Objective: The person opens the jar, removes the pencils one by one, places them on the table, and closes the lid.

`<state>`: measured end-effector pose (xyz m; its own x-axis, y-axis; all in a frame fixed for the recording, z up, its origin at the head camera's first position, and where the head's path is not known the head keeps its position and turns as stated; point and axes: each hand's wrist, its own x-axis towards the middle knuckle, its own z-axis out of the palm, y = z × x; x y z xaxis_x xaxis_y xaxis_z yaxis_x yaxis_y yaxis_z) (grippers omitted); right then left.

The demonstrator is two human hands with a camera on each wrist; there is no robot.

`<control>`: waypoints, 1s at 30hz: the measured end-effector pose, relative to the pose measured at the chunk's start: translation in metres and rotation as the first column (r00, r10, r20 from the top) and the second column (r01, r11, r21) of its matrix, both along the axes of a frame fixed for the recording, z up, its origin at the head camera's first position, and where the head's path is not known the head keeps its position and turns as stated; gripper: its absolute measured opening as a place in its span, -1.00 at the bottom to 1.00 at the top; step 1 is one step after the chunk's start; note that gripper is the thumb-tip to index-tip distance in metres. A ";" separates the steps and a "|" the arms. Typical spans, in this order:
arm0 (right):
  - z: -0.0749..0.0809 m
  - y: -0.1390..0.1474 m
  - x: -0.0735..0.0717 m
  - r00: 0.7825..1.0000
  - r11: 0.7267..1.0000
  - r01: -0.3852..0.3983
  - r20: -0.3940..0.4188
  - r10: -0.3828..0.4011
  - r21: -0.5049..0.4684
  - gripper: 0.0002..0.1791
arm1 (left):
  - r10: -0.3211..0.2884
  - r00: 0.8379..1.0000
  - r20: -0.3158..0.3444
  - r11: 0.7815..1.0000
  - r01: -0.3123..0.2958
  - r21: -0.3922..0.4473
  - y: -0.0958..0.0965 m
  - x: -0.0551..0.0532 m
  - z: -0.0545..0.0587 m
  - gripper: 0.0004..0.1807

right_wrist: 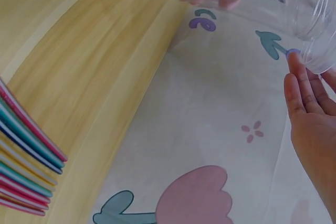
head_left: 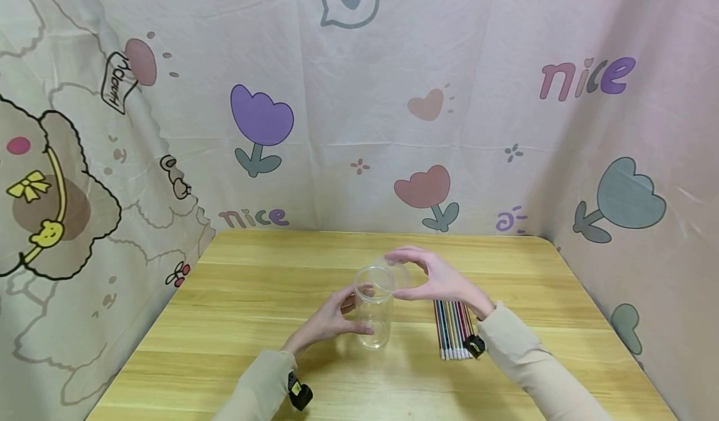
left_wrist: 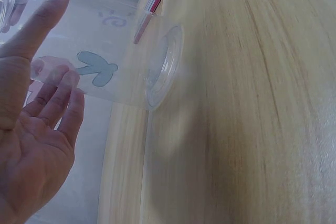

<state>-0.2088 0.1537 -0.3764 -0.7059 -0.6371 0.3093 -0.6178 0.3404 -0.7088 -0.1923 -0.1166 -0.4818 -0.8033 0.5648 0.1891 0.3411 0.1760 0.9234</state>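
My left hand [head_left: 331, 318] grips a clear plastic jar [head_left: 375, 330] round its side, thumb in front and fingers behind. The jar stands almost upright, its base close over the table, and nothing shows inside. At its right rim my right hand [head_left: 435, 277] holds a clear round lid [head_left: 402, 275] between thumb and fingers, tilted beside the mouth. In the right wrist view the lid [right_wrist: 316, 59] is right at the jar's ridged neck [right_wrist: 310, 3]. The left wrist view shows the jar's base [left_wrist: 165, 69] over the wood.
A row of several striped pencils [head_left: 451, 330] with pale ends lies on the wooden table [head_left: 269, 284], just below the right forearm. A printed cloth [head_left: 348, 121] hangs behind the table and along both sides. Each wrist carries a small black camera [head_left: 299, 396].
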 end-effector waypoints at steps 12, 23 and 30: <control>0.001 -0.015 0.001 1.000 0.999 -0.018 -0.001 0.018 0.033 -0.25 | 0.009 1.000 -0.029 1.000 -0.010 -0.019 0.000 0.001 0.002 -0.08; -0.002 -0.021 -0.001 0.998 0.998 -0.052 -0.030 0.053 0.042 -0.25 | 0.004 1.000 -0.002 1.000 -0.004 -0.014 0.000 0.001 0.001 -0.06; -0.002 -0.023 0.000 0.997 0.997 -0.060 -0.036 0.062 0.045 -0.25 | 0.006 1.000 -0.002 1.000 -0.006 -0.022 0.000 0.001 0.002 -0.05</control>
